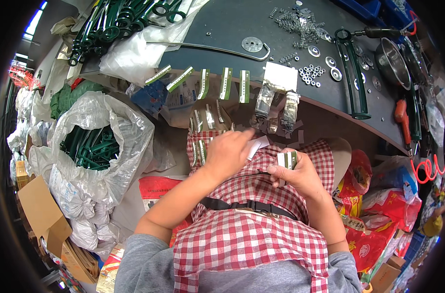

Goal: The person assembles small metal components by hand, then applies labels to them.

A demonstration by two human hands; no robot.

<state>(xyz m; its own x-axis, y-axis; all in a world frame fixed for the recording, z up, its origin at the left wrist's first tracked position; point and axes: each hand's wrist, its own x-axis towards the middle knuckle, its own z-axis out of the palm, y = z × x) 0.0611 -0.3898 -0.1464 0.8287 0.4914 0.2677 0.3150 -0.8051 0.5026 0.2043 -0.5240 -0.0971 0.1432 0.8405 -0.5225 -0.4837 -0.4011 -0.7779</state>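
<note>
My right hand (300, 172) is closed around a small stack of green-and-white labels (287, 159), pinched between thumb and fingers above my lap. My left hand (228, 154) is over my left thigh, its fingertips smeared by motion. Against its fingers is a white paper slip (256, 145); whether they grip it I cannot tell. Several similar labels, among them one green-and-white label (226, 83), hang in a row from the table's front edge. More label strips (199, 151) stick to the red checked apron (251, 239) over my left knee.
Green metal parts (124, 19) lie piled on the table (217, 29) at far left. Springs (298, 24), nuts (311, 74) and washers lie toward the right, near a green frame (354, 73) and steel bowl (393, 63). A plastic sack (129, 122) of green parts stands left.
</note>
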